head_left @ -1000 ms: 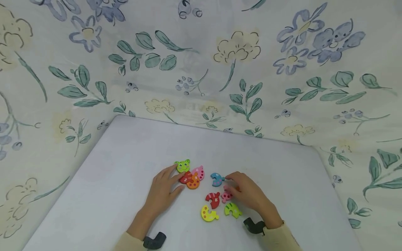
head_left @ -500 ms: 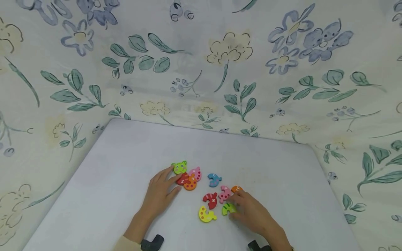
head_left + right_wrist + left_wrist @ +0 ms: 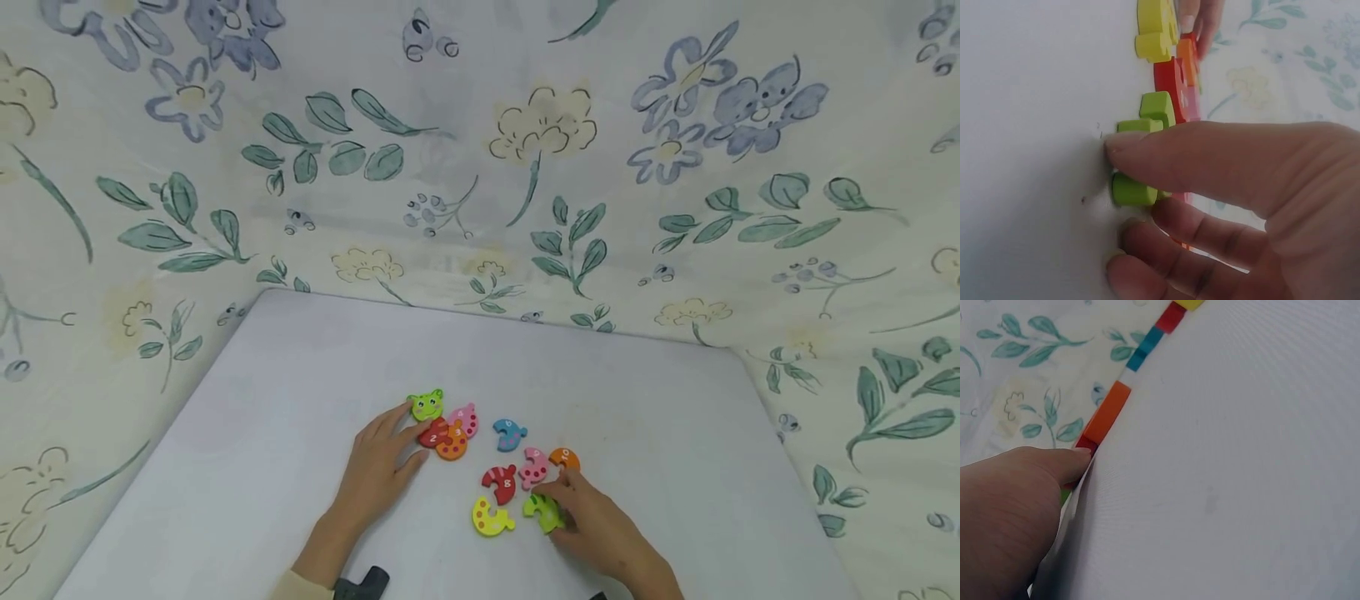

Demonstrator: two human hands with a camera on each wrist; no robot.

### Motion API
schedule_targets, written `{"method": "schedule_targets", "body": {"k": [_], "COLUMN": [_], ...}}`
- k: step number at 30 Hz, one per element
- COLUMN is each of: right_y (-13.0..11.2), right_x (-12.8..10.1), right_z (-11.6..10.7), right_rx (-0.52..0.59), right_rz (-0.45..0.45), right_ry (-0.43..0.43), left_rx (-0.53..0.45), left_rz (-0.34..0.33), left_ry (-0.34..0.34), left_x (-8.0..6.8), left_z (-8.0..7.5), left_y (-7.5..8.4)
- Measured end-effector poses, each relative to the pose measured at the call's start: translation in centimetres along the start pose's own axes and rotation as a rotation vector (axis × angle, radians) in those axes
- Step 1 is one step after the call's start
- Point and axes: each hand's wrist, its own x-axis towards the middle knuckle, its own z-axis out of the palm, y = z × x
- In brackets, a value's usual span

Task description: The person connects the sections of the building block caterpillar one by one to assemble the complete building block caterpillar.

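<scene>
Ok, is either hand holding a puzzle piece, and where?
The right hand pinches the lime-green piece by its edges. The left hand grips nothing; its fingers rest against the joined pieces.

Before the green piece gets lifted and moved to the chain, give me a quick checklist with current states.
1. Right hand grips the green piece: ok, thumb and fingers pinch it in the right wrist view.
2. Green piece off the table: not ok, it looks flat on it.
3. Left hand steadies the chain: ok, fingertips touch its red piece.
4. Neighbours clear of the green piece: cannot tell; the yellow piece and pink piece lie close.
5. Chain's open end free: cannot tell.
</scene>
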Motion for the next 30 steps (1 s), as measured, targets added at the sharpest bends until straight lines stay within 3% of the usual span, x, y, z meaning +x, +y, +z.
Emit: {"method": "schedule_targets", "body": {"k": [8, 30], "right_y": [0.1, 0.6], "right_x": [0.4, 0.3], "right_z": [0.7, 1.7], "right_rx": [0.015, 0.162], "right_rz": [0.056, 0.041], "right_ry": [0.031, 0.091], "left_rx": [-0.03, -0.039], "left_rz": [-0.01, -0.017], "left_ry": [0.018, 0.03], "left_x": [-0.1, -0.1], "left_z": [0.1, 0.1], "left_y": [-0.1, -0.2]}}
